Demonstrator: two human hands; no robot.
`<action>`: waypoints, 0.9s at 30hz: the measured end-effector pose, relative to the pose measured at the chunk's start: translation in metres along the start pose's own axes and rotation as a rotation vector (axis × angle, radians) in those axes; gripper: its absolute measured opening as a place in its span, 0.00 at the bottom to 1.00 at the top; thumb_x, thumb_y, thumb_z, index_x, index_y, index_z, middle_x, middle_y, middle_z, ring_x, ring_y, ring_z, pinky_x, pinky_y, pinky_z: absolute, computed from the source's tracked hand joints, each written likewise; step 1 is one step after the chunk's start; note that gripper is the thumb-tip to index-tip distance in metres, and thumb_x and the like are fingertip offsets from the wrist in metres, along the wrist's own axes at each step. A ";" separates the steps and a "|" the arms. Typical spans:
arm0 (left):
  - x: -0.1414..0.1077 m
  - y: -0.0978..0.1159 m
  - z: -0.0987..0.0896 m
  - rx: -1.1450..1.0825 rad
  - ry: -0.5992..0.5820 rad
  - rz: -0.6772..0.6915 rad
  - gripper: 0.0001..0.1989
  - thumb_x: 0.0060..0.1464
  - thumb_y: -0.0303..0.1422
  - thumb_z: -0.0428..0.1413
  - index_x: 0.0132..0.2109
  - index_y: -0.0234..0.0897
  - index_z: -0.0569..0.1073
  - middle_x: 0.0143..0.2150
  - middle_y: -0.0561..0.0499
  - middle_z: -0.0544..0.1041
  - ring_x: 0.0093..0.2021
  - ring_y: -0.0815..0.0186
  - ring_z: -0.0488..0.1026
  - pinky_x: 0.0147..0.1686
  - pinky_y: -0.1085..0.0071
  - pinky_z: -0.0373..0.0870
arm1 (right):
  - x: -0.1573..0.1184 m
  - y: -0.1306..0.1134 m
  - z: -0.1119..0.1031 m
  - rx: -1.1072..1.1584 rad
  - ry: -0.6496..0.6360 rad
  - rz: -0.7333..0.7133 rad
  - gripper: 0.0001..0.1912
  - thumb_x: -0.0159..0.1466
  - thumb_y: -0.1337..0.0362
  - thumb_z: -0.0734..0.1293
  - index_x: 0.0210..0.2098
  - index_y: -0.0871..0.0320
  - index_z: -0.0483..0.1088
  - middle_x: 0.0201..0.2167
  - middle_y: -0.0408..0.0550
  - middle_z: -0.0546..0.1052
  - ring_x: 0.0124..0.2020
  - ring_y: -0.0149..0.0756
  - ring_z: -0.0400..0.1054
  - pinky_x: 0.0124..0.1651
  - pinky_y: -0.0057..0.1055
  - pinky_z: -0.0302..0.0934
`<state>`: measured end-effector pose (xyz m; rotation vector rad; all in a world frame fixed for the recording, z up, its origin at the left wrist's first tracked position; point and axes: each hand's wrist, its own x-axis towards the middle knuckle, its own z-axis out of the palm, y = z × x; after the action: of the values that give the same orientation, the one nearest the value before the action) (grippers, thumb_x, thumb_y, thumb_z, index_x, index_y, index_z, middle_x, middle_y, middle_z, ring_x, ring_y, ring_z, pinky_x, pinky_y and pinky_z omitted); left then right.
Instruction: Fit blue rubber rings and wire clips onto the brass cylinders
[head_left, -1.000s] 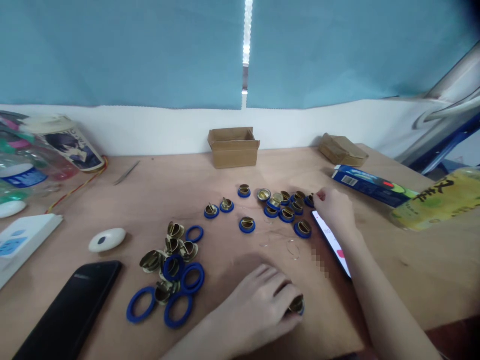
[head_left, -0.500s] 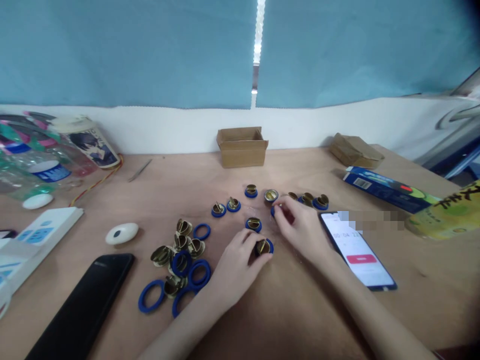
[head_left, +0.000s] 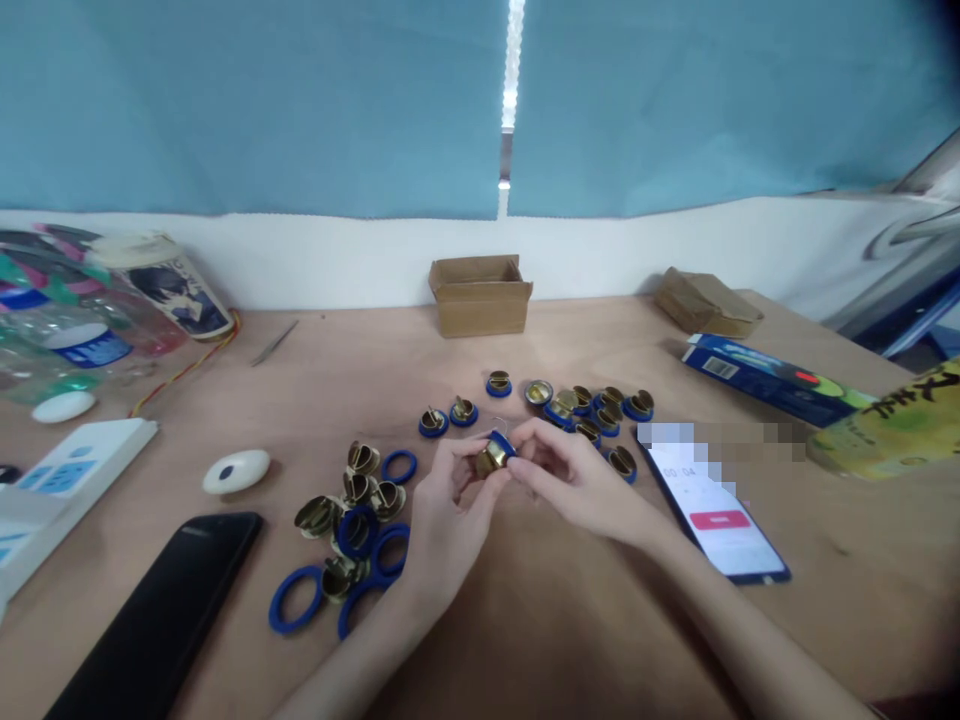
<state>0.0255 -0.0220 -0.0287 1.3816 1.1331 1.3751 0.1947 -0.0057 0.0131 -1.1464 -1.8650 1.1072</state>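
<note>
Near the middle of the table, my left hand (head_left: 454, 515) grips a gold metal piece with a blue ring (head_left: 496, 453) around it, tilted on its side. My right hand (head_left: 574, 475) pinches the ring's right edge, so both hands are on the same piece. Beyond and to the right of the hands lie several gold pieces with blue rings (head_left: 639, 404). Left of my left hand is a pile of gold pieces (head_left: 363, 458) and loose blue rings (head_left: 295, 599), partly hidden by my left forearm.
An open cardboard box (head_left: 482, 306) stands by the wall. A lit phone (head_left: 724, 515) lies right, a black phone (head_left: 161, 610) left. A blue box (head_left: 765, 378), yellow packet (head_left: 892, 425) and brown package (head_left: 705, 302) sit at right; bottles (head_left: 90, 345) and a white oval object (head_left: 237, 471) at left.
My left hand has raised and tilted its ringed piece. My right hand has moved left and down from the far pieces to that piece; several ringed pieces behind it now show.
</note>
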 end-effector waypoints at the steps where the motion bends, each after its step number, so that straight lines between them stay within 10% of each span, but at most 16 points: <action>1: 0.000 0.001 0.000 0.000 0.005 -0.002 0.11 0.55 0.30 0.60 0.44 0.39 0.68 0.49 0.45 0.80 0.52 0.59 0.79 0.53 0.58 0.76 | -0.001 0.000 0.001 -0.024 -0.010 -0.011 0.07 0.69 0.59 0.62 0.41 0.56 0.68 0.26 0.39 0.71 0.26 0.30 0.66 0.27 0.25 0.58; 27: 0.006 0.000 0.001 0.018 0.030 0.094 0.23 0.50 0.25 0.63 0.50 0.41 0.63 0.50 0.47 0.75 0.51 0.62 0.77 0.53 0.63 0.74 | -0.002 0.008 0.003 -0.257 0.036 -0.186 0.11 0.63 0.72 0.64 0.44 0.55 0.69 0.38 0.44 0.74 0.31 0.29 0.69 0.32 0.27 0.64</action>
<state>0.0264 -0.0164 -0.0275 1.4476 1.1152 1.4593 0.1959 -0.0065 0.0045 -1.0957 -2.0818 0.7564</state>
